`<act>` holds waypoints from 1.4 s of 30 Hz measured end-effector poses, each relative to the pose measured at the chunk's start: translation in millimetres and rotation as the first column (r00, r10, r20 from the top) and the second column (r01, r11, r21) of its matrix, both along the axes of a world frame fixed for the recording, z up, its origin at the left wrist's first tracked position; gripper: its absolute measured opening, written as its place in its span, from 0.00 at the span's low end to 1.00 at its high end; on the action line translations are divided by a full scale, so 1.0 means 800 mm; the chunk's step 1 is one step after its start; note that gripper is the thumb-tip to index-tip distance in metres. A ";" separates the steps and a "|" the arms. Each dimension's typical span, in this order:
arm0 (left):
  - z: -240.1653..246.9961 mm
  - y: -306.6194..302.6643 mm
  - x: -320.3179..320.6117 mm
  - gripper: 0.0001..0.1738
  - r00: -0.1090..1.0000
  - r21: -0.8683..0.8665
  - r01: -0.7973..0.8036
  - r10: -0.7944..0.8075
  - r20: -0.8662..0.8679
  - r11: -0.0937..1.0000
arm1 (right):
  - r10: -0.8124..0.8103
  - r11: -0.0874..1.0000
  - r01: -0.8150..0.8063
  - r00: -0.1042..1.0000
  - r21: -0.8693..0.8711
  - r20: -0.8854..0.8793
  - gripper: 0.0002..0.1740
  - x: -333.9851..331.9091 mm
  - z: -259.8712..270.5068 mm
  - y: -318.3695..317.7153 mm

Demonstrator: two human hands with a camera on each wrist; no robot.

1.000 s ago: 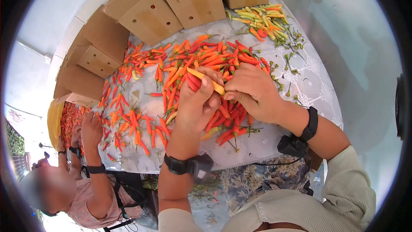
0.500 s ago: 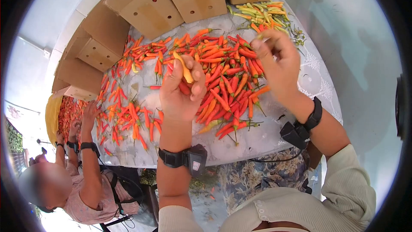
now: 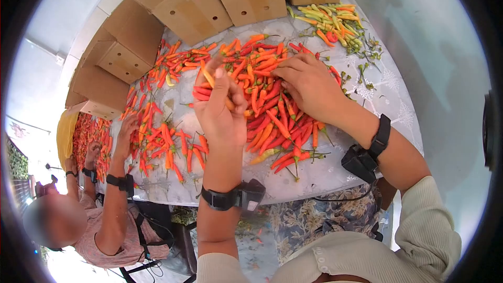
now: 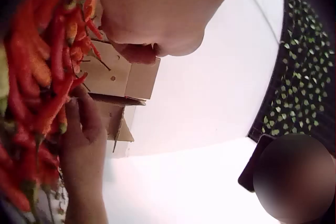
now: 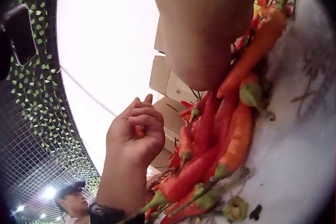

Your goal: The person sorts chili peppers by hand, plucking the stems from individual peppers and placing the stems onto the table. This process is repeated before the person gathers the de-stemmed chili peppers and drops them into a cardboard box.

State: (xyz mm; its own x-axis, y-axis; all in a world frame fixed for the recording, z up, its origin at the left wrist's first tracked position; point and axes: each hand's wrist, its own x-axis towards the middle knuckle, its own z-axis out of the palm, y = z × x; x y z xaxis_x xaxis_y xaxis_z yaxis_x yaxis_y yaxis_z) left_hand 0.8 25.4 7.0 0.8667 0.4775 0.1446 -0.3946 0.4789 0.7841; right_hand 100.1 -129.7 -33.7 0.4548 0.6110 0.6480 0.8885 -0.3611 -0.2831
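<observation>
**Head view:** the left hand (image 3: 222,110), raised above the worktop (image 3: 367,107), grips a bundle of chillies (image 3: 202,93) (one yellow-orange, the rest red). The right hand (image 3: 309,86) lies palm-down on the red-orange pile (image 3: 277,120). **Right wrist view:** this alone shows the left hand side-on, its fingers curled tight. Cardboard boxes (image 3: 183,2) line the far edge of the lace-covered worktop. The right hand's fingertips are hidden in every view, so whether they grasp anything cannot be told.

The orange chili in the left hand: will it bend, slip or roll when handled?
Probably stiff: the chili sticks straight out of the left hand. Likely light, since curled fingers alone hold it. Its smooth, tapered skin may slip, and it could roll on the table.
</observation>
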 end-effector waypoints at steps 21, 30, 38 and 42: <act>-0.004 -0.042 0.001 0.14 0.994 0.441 0.098 -0.067 -0.087 0.892 | 0.189 0.897 -0.014 0.915 0.442 -0.356 0.09 -0.035 0.024 -0.023; -0.007 -0.040 0.002 0.15 0.990 0.352 0.127 -0.097 -0.102 0.927 | 0.184 0.909 -0.047 0.937 0.414 -0.297 0.07 -0.041 0.021 -0.024; -0.009 -0.028 0.000 0.15 0.954 0.264 0.299 -0.281 -0.104 0.917 | 0.301 0.882 -0.227 0.946 0.412 -0.122 0.08 -0.037 0.027 -0.026; -0.006 -0.027 -0.002 0.15 0.941 0.230 0.338 -0.320 -0.111 0.913 | 0.341 0.860 -0.280 0.937 0.426 -0.073 0.07 -0.036 0.029 -0.026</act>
State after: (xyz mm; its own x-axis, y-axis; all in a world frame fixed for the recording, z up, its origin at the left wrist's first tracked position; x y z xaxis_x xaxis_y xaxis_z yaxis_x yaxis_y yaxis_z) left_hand -0.8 4.1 2.1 0.9807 0.1217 0.1531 -0.1876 0.3641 0.9122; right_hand 71.3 -150.7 -10.7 0.3902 0.4352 0.8114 0.8747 0.0999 -0.4743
